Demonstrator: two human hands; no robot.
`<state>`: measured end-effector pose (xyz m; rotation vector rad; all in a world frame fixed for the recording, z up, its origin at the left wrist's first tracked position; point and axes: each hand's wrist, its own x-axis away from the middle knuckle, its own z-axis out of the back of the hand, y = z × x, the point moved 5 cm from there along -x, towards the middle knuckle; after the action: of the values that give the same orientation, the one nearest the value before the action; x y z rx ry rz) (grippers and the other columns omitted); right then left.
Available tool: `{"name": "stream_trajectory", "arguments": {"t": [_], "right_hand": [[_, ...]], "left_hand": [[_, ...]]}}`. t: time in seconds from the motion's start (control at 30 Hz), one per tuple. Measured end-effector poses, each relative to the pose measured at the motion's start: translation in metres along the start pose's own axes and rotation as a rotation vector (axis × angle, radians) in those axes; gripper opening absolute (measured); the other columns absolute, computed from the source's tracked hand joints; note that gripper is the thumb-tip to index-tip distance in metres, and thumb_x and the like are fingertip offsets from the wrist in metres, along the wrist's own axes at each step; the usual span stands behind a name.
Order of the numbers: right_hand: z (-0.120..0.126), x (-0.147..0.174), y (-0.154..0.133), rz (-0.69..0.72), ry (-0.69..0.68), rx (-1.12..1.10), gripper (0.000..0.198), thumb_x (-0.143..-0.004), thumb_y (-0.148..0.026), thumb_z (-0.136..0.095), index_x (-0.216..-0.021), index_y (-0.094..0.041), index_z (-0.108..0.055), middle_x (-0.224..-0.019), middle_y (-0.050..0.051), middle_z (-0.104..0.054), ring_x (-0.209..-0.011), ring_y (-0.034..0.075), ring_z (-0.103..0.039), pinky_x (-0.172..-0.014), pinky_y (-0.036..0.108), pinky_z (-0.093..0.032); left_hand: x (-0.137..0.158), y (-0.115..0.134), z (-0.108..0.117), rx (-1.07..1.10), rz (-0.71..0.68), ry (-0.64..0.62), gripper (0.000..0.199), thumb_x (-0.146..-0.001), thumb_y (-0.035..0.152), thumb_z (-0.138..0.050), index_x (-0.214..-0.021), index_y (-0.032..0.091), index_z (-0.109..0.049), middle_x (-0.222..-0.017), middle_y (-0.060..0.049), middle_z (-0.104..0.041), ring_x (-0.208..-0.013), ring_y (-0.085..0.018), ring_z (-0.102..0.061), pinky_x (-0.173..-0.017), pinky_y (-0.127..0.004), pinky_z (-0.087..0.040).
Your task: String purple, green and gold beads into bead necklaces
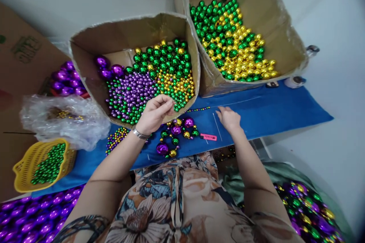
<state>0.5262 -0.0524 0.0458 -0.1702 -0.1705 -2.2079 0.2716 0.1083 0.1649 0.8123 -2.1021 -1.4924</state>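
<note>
My left hand (156,114), with a metal watch band at the wrist, is raised over the front rim of the nearer cardboard box. Its thumb and forefinger are pinched together; whatever is between them is too small to make out. My right hand (229,118) is low over the blue cloth, fingers curled and closed, their contents hidden. Just left of it lies a strand of tiny beads (199,109), from which a thin white thread (239,102) runs to the right beyond the hand. A thin white stick or thread piece (217,126) lies beside the right fingertips.
A beaded string (176,131) and a pink lighter (208,137) lie on the blue cloth (291,108). Behind stand the nearer box (114,40) and a taller box (273,19), both holding shiny beads. At left are a yellow basket (24,163) and a clear plastic bag (85,121).
</note>
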Motion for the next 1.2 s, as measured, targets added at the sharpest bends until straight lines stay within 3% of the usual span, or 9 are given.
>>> {"name": "stream_trajectory", "arguments": {"t": [0.2,0.3,0.43,0.57,0.7,0.87,0.97,1.07,1.2], "right_hand": [[-0.007,-0.029,0.004,0.082,0.026,0.14,0.04,-0.099,-0.029,-0.029,-0.131,-0.022,-0.052,-0.132,0.018,-0.049,-0.096,0.022,-0.063,-0.068,0.029,-0.044],[-0.01,-0.033,0.005,0.067,0.014,0.139,0.041,-0.1,-0.032,-0.025,-0.121,-0.017,-0.057,-0.124,0.018,-0.055,-0.091,0.021,-0.064,-0.068,0.029,-0.044],[-0.007,-0.032,0.015,0.004,0.024,0.062,0.046,-0.101,-0.041,-0.02,-0.128,-0.02,-0.051,-0.106,0.014,-0.063,-0.081,0.02,-0.065,-0.067,0.029,-0.043],[-0.008,-0.034,0.014,0.105,0.033,0.102,0.04,-0.099,-0.032,-0.031,-0.137,-0.03,-0.044,-0.127,0.013,-0.055,-0.086,0.019,-0.064,-0.068,0.029,-0.043],[-0.012,-0.033,0.006,0.149,0.001,0.162,0.036,-0.096,-0.021,-0.034,-0.124,-0.022,-0.057,-0.132,0.016,-0.052,-0.092,0.019,-0.064,-0.069,0.028,-0.043],[0.011,-0.019,-0.001,0.143,0.04,0.038,0.036,-0.1,-0.038,-0.029,-0.115,-0.023,-0.059,-0.105,0.008,-0.068,-0.078,0.017,-0.064,-0.062,0.026,-0.037],[0.034,-0.011,-0.003,0.205,0.139,-0.041,0.036,-0.1,-0.041,-0.03,-0.113,-0.025,-0.06,-0.103,0.005,-0.069,-0.082,0.018,-0.064,-0.062,0.025,-0.035],[0.04,-0.013,0.001,0.176,0.161,0.001,0.038,-0.1,-0.04,-0.029,-0.116,-0.025,-0.061,-0.108,0.007,-0.067,-0.086,0.018,-0.064,-0.062,0.025,-0.035],[0.014,-0.027,-0.003,0.157,-0.009,0.114,0.037,-0.099,-0.03,-0.032,-0.126,-0.026,-0.057,-0.123,0.01,-0.059,-0.089,0.018,-0.064,-0.064,0.026,-0.037]], "left_hand": [[0.0,-0.009,0.002,-0.012,0.008,0.059,0.023,-0.074,0.035,-0.077,-0.08,0.015,-0.067,-0.069,0.001,-0.06,-0.056,-0.006,-0.052,-0.055,-0.019,-0.047],[0.001,-0.011,0.006,-0.005,0.023,0.092,0.024,-0.073,0.035,-0.078,-0.078,0.015,-0.067,-0.064,0.001,-0.058,-0.052,-0.005,-0.048,-0.051,-0.018,-0.042],[0.001,-0.013,0.012,0.016,0.045,0.119,0.025,-0.073,0.035,-0.078,-0.078,0.014,-0.067,-0.06,0.002,-0.056,-0.049,-0.004,-0.044,-0.046,-0.017,-0.035],[0.0,-0.015,0.011,0.037,0.046,0.117,0.026,-0.072,0.036,-0.078,-0.077,0.014,-0.067,-0.06,0.002,-0.054,-0.049,-0.004,-0.042,-0.045,-0.018,-0.033],[0.001,-0.017,0.011,0.074,0.081,0.142,0.028,-0.067,0.036,-0.081,-0.074,0.014,-0.067,-0.056,0.004,-0.048,-0.045,-0.002,-0.032,-0.041,-0.017,-0.024],[0.002,-0.017,0.02,0.052,0.114,0.24,0.031,-0.062,0.039,-0.083,-0.073,0.014,-0.068,-0.049,0.008,-0.035,-0.042,-0.001,-0.021,-0.038,-0.017,-0.014],[0.001,-0.02,0.023,0.024,0.123,0.285,0.031,-0.061,0.04,-0.082,-0.073,0.014,-0.069,-0.048,0.008,-0.036,-0.041,-0.001,-0.02,-0.037,-0.018,-0.011],[-0.001,-0.024,0.02,0.006,0.104,0.27,0.029,-0.063,0.039,-0.081,-0.074,0.014,-0.07,-0.051,0.006,-0.044,-0.042,-0.001,-0.023,-0.037,-0.018,-0.015],[-0.002,-0.026,0.016,-0.004,0.027,0.209,0.023,-0.069,0.036,-0.079,-0.075,0.015,-0.071,-0.058,0.003,-0.053,-0.048,-0.003,-0.038,-0.046,-0.018,-0.033]]}}
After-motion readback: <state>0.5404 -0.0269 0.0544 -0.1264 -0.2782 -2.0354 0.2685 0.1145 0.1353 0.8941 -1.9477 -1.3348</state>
